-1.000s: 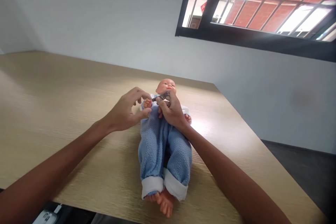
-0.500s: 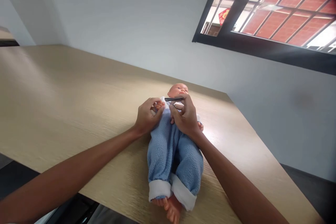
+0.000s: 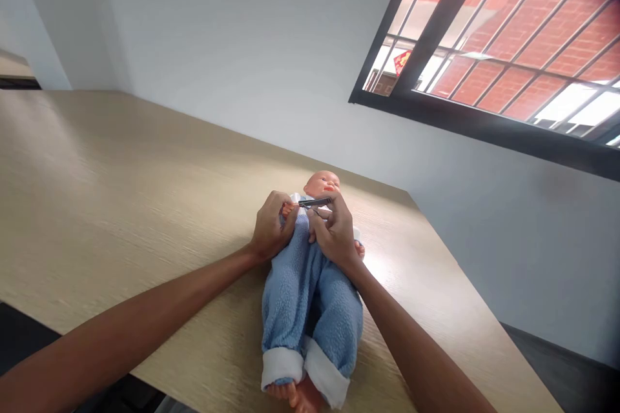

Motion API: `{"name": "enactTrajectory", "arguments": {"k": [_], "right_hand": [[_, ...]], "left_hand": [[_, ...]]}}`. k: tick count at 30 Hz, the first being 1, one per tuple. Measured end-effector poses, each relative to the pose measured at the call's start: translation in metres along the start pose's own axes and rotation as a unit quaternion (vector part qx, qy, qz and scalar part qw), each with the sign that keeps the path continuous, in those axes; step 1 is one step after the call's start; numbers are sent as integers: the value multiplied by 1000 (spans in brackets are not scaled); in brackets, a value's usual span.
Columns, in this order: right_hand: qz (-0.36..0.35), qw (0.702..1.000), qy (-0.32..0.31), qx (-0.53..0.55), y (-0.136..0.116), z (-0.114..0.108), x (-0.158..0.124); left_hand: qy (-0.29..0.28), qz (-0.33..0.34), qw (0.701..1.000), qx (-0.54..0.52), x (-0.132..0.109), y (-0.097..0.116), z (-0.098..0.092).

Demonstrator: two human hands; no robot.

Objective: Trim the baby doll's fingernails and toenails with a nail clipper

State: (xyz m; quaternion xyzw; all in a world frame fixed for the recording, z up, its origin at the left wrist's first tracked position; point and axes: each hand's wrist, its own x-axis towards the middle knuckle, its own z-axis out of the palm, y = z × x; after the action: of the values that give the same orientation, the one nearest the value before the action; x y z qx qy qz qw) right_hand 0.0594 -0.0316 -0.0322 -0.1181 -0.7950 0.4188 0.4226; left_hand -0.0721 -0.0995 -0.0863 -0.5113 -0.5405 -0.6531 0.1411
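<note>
A baby doll [image 3: 290, 290] in blue fleece clothes with white cuffs lies on its back, its head away from me and its bare feet toward me. My left hand [image 3: 272, 224] is closed around the doll's small hand [image 3: 287, 209] at the white sleeve cuff. Between the fingers of my right hand [image 3: 335, 230] is a slim dark metal tool, like a nail clipper [image 3: 314, 202]. Its tip points left and meets the doll's fingers. The doll's other hand [image 3: 359, 248] rests beside my right wrist.
The light wooden table [image 3: 159, 206] reaches far to the left and ends in an edge on the right. Behind it stands a pale wall [image 3: 232, 51], with a barred, dark-framed window [image 3: 484, 113] at upper right.
The camera view has shifted, so the doll and hands appear lower and slightly left. The tool's tip now sits closer to the doll's fingers, and both hands keep their holds.
</note>
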Motion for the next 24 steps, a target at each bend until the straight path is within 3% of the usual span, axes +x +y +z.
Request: {"name": "enactTrajectory", "arguments": {"k": [6, 24], "right_hand": [[-24, 999, 4, -27, -5, -1, -2], [-108, 969, -63, -211, -10, -8, -3]], "left_hand": [[0, 7, 1000, -8, -3, -5, 2], [-7, -41, 999, -30, -5, -12, 5]]}}
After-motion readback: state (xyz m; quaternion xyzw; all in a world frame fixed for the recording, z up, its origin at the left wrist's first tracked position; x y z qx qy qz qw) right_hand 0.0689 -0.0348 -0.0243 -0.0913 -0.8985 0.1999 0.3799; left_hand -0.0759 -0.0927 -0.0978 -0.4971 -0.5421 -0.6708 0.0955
